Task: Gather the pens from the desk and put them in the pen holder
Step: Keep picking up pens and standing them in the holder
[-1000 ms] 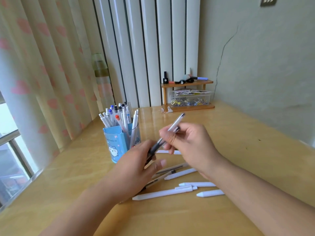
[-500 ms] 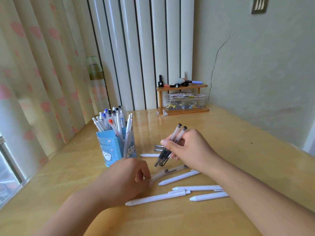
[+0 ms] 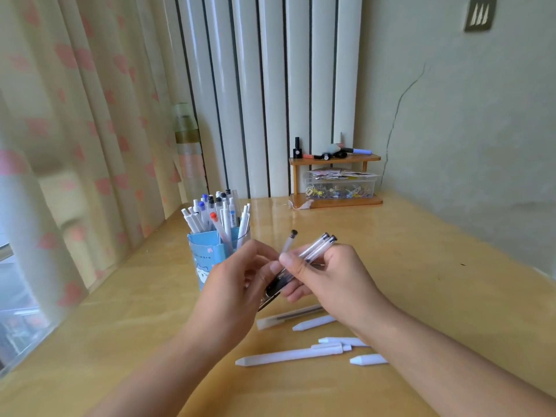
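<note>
Nearest the camera, both forearms enter from the bottom edge, cut off by the frame. White pens (image 3: 290, 355) lie loose on the wooden table (image 3: 436, 290) at about 5 o'clock of the hands; the right forearm covers their right-hand ends, so their full lengths cannot be read. One further pen with a translucent barrel (image 3: 288, 316) lies just beyond them, its right end hidden under the right wrist.

Above these, the left hand (image 3: 228, 299) and right hand (image 3: 334, 284) meet over the table centre. The right hand is closed around a bundle of clear pens (image 3: 316, 248); the black end caps point to 1 o'clock and the dark grip ends project at 7 o'clock between the two hands. The left hand is curled, its fingers at a third clear pen (image 3: 289, 242) and at the bundle; whether its grip is firm cannot be told, because the fingers overlap.

The blue pen holder (image 3: 204, 260) stands at 10 o'clock of the hands, partly hidden by the left hand, and is crowded with upright pens.

Open table surface lies to the right, at 3 o'clock, up to the wall. At the far edge, at 12 o'clock, a small wooden shelf (image 3: 334, 159) carries a clear box (image 3: 340, 186) of small items that are too fine to identify.
</note>
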